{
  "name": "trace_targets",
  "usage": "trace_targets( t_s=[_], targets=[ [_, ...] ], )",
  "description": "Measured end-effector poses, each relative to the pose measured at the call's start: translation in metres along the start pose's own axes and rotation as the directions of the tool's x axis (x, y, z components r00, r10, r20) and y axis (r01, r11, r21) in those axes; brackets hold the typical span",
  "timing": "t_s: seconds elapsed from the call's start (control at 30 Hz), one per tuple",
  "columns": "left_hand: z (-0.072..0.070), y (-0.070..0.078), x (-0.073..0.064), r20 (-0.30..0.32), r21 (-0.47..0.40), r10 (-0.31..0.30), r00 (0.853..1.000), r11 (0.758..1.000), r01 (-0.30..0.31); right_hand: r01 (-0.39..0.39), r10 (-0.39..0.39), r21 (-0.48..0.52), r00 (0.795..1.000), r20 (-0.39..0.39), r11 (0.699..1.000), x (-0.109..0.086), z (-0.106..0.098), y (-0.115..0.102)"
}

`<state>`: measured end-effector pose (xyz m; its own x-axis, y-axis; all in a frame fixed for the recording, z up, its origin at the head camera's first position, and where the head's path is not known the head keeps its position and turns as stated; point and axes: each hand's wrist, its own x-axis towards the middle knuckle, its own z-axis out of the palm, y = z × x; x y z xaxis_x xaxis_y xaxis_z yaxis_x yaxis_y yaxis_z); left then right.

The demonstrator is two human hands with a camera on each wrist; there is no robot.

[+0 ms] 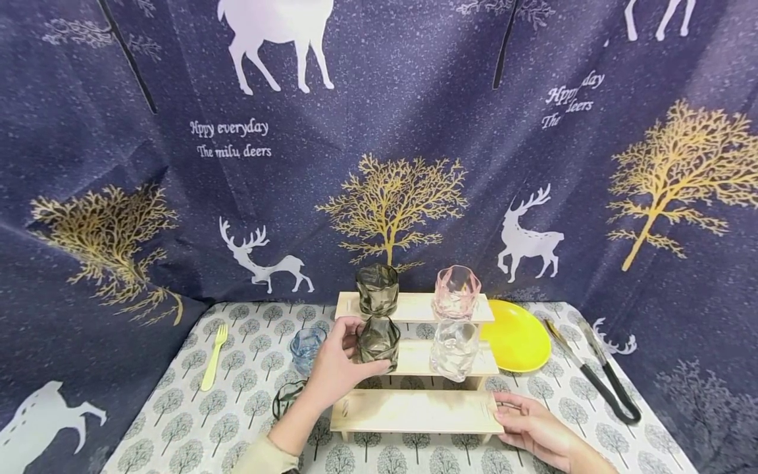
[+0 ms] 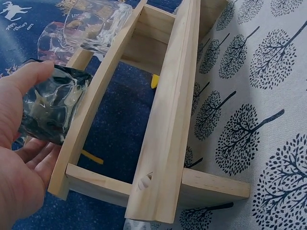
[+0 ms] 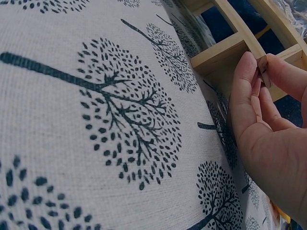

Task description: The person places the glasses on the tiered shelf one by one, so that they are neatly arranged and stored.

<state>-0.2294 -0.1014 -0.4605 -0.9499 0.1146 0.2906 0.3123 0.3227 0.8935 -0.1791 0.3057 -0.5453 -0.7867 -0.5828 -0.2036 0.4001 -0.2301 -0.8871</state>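
My left hand grips a dark grey faceted glass at the left end of the middle tier of a three-tier wooden stand. In the left wrist view, the thumb lies over the rim of this glass and the fingers reach under its side. My right hand pinches the right end of the lowest board between thumb and fingers, as the right wrist view of this hand also shows. Another dark glass and a pink glass stand on the top tier. A clear glass is on the middle tier, right.
Left of the stand are a blue glass and another dark glass, partly hidden by my left arm. A pale yellow fork lies farther left. Right of the stand are a yellow plate and black-handled tongs. A patterned curtain hangs behind.
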Motion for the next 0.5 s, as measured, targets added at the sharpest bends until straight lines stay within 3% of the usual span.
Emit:
trace_targets(
  t_s=[0.33,0.5],
  targets=[
    [0.0000,-0.0037,-0.0010,0.026,-0.023,0.042,0.999,0.999,-0.041,-0.006,0.006,0.000,1.000,-0.008,1.000,-0.0004,-0.0004,0.0009],
    [-0.0025,-0.0041,-0.0031,0.011,-0.047,0.061,0.998,0.997,-0.061,-0.006,0.006,0.000,1.000,-0.011,1.000,-0.0008,-0.0006,0.0009]
  ],
)
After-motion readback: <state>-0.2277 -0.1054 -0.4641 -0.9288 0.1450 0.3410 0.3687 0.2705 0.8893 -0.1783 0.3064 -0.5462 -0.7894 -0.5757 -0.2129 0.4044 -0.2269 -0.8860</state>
